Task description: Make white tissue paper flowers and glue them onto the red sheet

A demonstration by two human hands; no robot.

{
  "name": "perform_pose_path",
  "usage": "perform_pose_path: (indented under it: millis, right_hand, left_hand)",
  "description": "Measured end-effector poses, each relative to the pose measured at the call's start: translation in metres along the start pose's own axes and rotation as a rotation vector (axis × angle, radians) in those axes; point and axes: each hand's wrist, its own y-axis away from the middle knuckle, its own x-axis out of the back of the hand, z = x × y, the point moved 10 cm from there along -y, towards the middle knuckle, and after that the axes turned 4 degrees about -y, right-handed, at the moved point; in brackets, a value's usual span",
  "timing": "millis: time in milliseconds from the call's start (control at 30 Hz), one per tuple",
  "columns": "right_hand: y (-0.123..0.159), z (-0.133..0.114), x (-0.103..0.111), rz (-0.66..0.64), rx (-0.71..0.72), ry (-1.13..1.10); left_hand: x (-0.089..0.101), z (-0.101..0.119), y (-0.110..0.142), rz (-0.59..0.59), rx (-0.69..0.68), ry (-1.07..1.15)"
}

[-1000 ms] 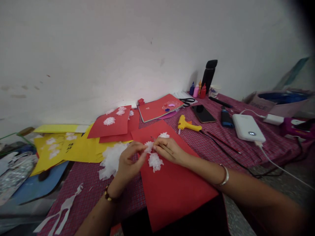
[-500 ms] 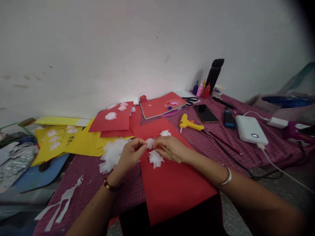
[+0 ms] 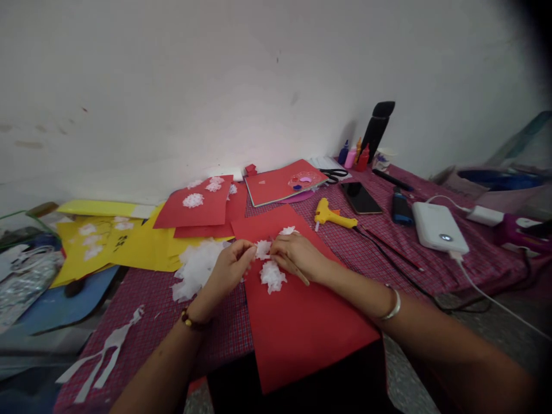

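A red paper sheet [image 3: 297, 322] lies in front of me on the checked cloth. My left hand [image 3: 230, 269] and my right hand [image 3: 297, 256] meet over its upper part, both pinching a small white tissue tuft [image 3: 262, 249]. My right hand also grips a thin stick [image 3: 295, 270]. A second white tuft [image 3: 272, 276] lies on the sheet just below the hands, and a third [image 3: 288, 230] peeks out behind my right hand. A pile of white tissue [image 3: 196, 269] sits left of my left hand.
A yellow glue gun [image 3: 330, 216] with a black cord lies right of the sheet. Behind it are a phone [image 3: 359, 198], a white power bank [image 3: 439, 227], scissors [image 3: 332, 175] and paint bottles [image 3: 357, 156]. Red sheets [image 3: 196, 208] and yellow sheets [image 3: 142, 247] lie at left.
Both hands have sunk a little toward the red sheet with the tuft between them. The view has shifted slightly; nothing else has moved.
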Motion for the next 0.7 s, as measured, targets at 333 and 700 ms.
perform_pose_path:
  millis: [333,700]
  right_hand:
    - [0.003,-0.012,0.015,0.122,0.056,-0.073]
    - [0.001,-0.01,0.024,0.085,-0.096,-0.421]
  left_hand:
    - [-0.026,-0.016,0.0,-0.038,0.136,0.576]
    - [-0.02,-0.007,0.0,-0.006,0.053,0.42]
